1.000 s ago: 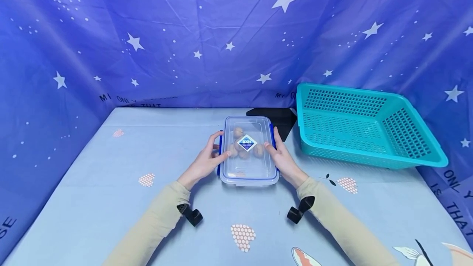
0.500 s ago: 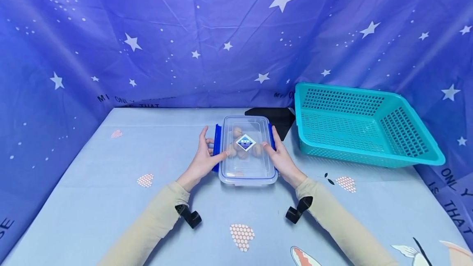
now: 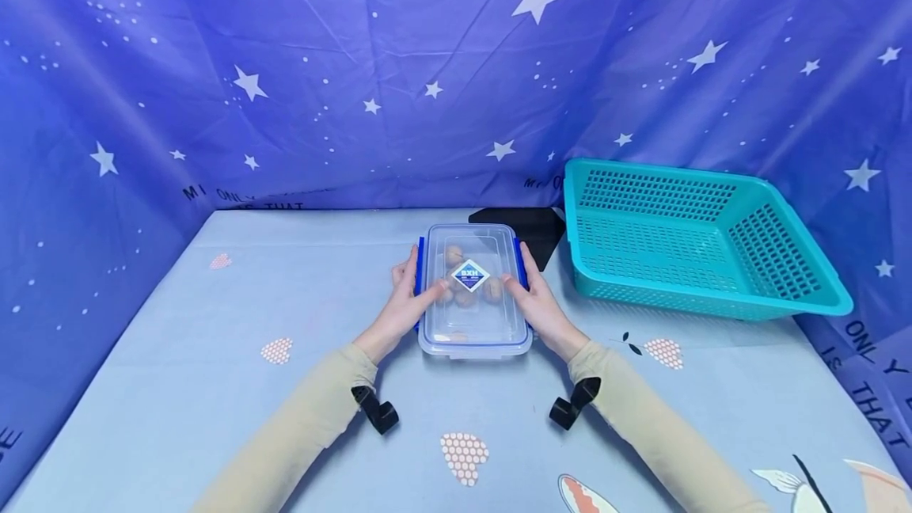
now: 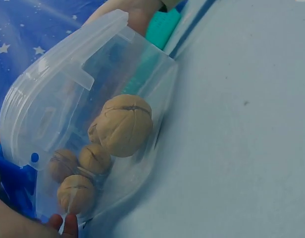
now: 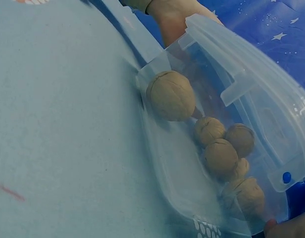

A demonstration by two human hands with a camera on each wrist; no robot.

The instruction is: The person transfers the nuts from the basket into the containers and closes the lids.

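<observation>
A clear plastic food storage box [image 3: 473, 328] with blue side latches stands on the table, its lid on. Through its walls several walnuts [image 4: 126, 124] show, also as brown walnuts [image 5: 171, 95] in the right wrist view. My left hand [image 3: 399, 309] holds the box's left side, thumb on the lid, fingers along the blue left latch [image 3: 419, 269]. On the opposite side my right hand [image 3: 547, 310] grips the box by the right latch [image 3: 522, 260], thumb likewise on the lid. The undersides of both hands' fingers are mostly hidden.
A turquoise perforated basket [image 3: 712, 303] stands at the back right of the table. Behind the box lies a flat black piece [image 3: 520, 226], partly covered by it. A blue star-printed curtain [image 3: 321, 62] encloses the back and sides.
The left latch stood out from the box half a second ago; now it lies closer to the side, the left fingers having moved inward against it. The right hand keeps its hold.
</observation>
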